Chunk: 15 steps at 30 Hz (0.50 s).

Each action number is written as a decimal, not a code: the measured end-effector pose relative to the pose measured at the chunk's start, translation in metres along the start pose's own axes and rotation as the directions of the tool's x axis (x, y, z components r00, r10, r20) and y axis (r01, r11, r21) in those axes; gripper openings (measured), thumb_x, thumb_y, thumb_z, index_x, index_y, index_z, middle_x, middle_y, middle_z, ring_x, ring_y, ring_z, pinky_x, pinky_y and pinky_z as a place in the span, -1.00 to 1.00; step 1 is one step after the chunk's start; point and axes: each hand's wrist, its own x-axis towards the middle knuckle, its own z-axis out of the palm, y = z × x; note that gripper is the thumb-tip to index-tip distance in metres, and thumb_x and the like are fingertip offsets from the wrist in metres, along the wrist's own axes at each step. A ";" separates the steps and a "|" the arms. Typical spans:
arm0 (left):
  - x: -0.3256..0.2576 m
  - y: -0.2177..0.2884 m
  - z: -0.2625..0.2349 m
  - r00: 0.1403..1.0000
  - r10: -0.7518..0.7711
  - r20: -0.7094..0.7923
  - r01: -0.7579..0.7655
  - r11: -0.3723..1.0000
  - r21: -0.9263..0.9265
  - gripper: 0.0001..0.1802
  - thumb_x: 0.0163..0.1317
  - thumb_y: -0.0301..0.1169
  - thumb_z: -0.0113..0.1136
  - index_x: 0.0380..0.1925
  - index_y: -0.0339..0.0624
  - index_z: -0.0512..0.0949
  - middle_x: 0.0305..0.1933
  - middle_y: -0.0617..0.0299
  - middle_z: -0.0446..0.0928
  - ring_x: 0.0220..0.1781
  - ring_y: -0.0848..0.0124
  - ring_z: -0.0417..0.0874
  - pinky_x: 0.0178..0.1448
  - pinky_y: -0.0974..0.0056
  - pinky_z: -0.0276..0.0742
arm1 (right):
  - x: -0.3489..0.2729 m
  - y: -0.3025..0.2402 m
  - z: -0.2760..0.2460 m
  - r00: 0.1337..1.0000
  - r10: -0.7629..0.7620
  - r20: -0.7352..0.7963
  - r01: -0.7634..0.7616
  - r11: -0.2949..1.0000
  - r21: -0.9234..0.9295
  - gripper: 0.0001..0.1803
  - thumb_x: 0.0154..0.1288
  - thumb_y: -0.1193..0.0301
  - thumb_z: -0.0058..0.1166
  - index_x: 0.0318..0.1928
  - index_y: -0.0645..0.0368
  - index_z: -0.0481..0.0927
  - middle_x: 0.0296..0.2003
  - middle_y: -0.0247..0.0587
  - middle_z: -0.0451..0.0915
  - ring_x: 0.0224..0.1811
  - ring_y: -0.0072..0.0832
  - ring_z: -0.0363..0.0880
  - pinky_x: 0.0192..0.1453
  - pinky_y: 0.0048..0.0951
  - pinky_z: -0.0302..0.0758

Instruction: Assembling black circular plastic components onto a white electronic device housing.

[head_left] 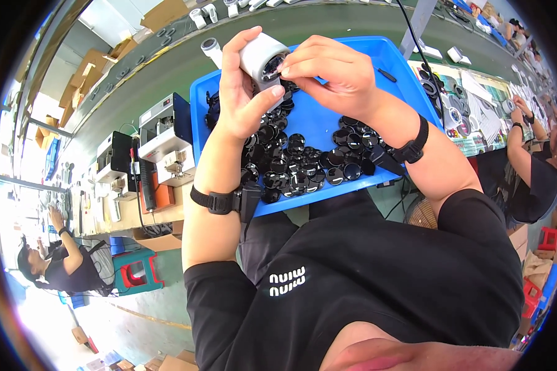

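My left hand (238,93) is wrapped round a white cylindrical housing (261,52), which looks like a hair dryer body, and holds it tilted above the blue tray. Its round open end faces right, with dark parts showing inside. The pinched fingers of my right hand (331,71) reach that opening; whatever lies between the fingertips is too small and covered to make out. Below both hands, many glossy black round caps (297,179) lie heaped in the blue tray (312,203).
A green conveyor belt (328,28) runs behind the tray, with a similar white piece (211,51) on it. White bench machines (164,127) stand at the left. A dark cable (424,55) hangs at the right. People work at both sides.
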 end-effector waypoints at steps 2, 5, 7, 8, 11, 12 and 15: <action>0.001 0.003 0.000 1.000 0.002 -0.008 -0.001 1.000 0.011 -0.02 0.06 -0.41 0.40 0.49 -0.15 0.13 0.14 0.09 0.45 0.17 0.29 0.52 0.32 0.18 0.42 | 0.002 -0.001 0.000 1.000 -0.003 0.000 0.003 1.000 -0.025 -0.75 0.06 0.72 0.38 -0.24 0.19 0.74 -0.27 -0.24 0.74 -0.27 -0.32 0.70 -0.22 -0.39 0.63; 0.000 0.003 0.002 0.999 0.046 0.003 -0.046 0.995 0.090 -0.08 0.07 -0.46 0.37 0.45 -0.15 0.14 0.12 0.10 0.45 0.15 0.29 0.51 0.29 0.18 0.43 | 0.004 -0.002 -0.004 1.000 -0.024 0.005 0.024 1.000 -0.005 -0.74 0.04 0.74 0.37 -0.25 0.20 0.73 -0.27 -0.23 0.74 -0.27 -0.30 0.69 -0.23 -0.38 0.62; 0.000 0.004 0.003 0.998 0.058 0.001 -0.058 0.993 0.099 -0.09 0.07 -0.47 0.36 0.44 -0.14 0.13 0.12 0.09 0.44 0.15 0.29 0.51 0.28 0.17 0.44 | 0.005 -0.004 -0.004 0.999 -0.034 0.005 0.034 0.999 0.009 -0.74 0.02 0.75 0.37 -0.26 0.20 0.73 -0.27 -0.23 0.73 -0.27 -0.29 0.69 -0.23 -0.37 0.62; 0.000 0.004 0.002 0.997 0.070 0.007 -0.071 0.991 0.109 -0.09 0.08 -0.47 0.36 0.43 -0.14 0.13 0.12 0.08 0.43 0.15 0.29 0.51 0.27 0.17 0.44 | 0.005 -0.005 -0.005 0.999 -0.038 0.009 0.037 0.999 0.025 -0.73 0.01 0.75 0.37 -0.26 0.21 0.72 -0.26 -0.23 0.73 -0.27 -0.28 0.68 -0.23 -0.36 0.62; -0.001 0.008 0.004 0.999 0.041 0.009 -0.042 0.995 0.095 -0.10 0.08 -0.47 0.35 0.43 -0.14 0.13 0.11 0.08 0.42 0.14 0.29 0.51 0.26 0.17 0.45 | 0.008 -0.009 -0.008 0.998 -0.049 0.039 0.048 0.999 0.026 -0.72 -0.01 0.77 0.36 -0.26 0.24 0.71 -0.26 -0.17 0.74 -0.26 -0.25 0.69 -0.19 -0.34 0.63; 0.000 0.008 0.004 0.999 0.044 0.009 -0.045 0.995 0.093 -0.10 0.08 -0.47 0.35 0.43 -0.14 0.13 0.11 0.08 0.42 0.14 0.29 0.51 0.26 0.17 0.45 | 0.008 -0.010 -0.009 0.997 -0.055 0.060 0.054 0.998 0.022 -0.73 0.01 0.77 0.35 -0.24 0.28 0.71 -0.25 -0.11 0.74 -0.25 -0.23 0.71 -0.16 -0.31 0.63; -0.002 0.005 0.002 0.999 0.047 0.023 -0.049 0.994 0.102 -0.11 0.09 -0.47 0.34 0.43 -0.14 0.14 0.14 0.09 0.39 0.14 0.30 0.51 0.26 0.18 0.45 | 0.008 -0.010 -0.009 0.997 -0.056 0.053 0.055 0.998 0.015 -0.72 0.00 0.78 0.35 -0.24 0.28 0.71 -0.25 -0.10 0.74 -0.25 -0.23 0.70 -0.16 -0.31 0.63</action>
